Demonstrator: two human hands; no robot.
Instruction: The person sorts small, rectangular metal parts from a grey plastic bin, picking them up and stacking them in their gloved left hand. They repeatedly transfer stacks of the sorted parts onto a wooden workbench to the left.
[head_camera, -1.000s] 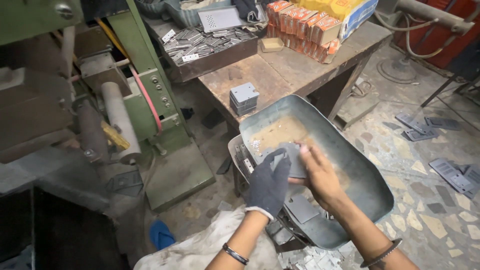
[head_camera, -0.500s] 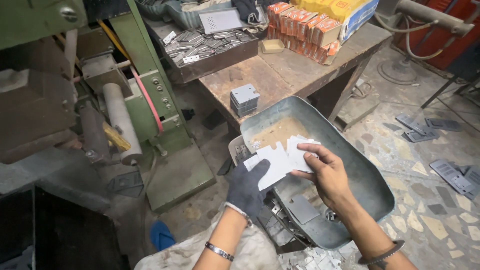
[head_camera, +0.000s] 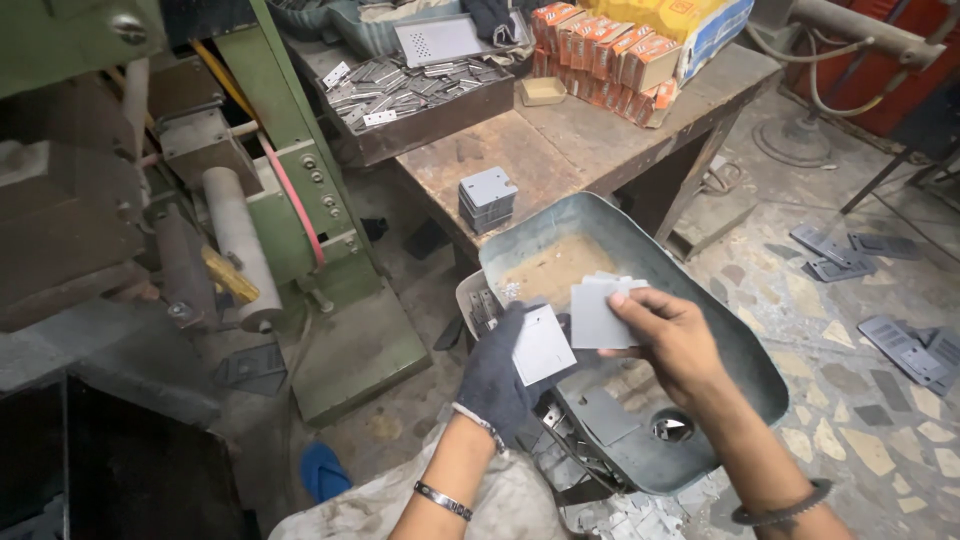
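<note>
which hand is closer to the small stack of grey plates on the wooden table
Left. The gloved left hand, holding one plate, sits below the stack of plates. The bare right hand, holding several plates, is lower right of it, farther off over the metal tray.

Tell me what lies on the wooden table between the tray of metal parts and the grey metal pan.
In the head view, a small stack of grey metal plates sits between tray and pan.

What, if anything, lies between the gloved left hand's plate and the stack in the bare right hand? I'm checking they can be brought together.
Nothing visible does. The left hand holds a single plate just left of the plate stack in the right hand, above the metal tray.
</note>
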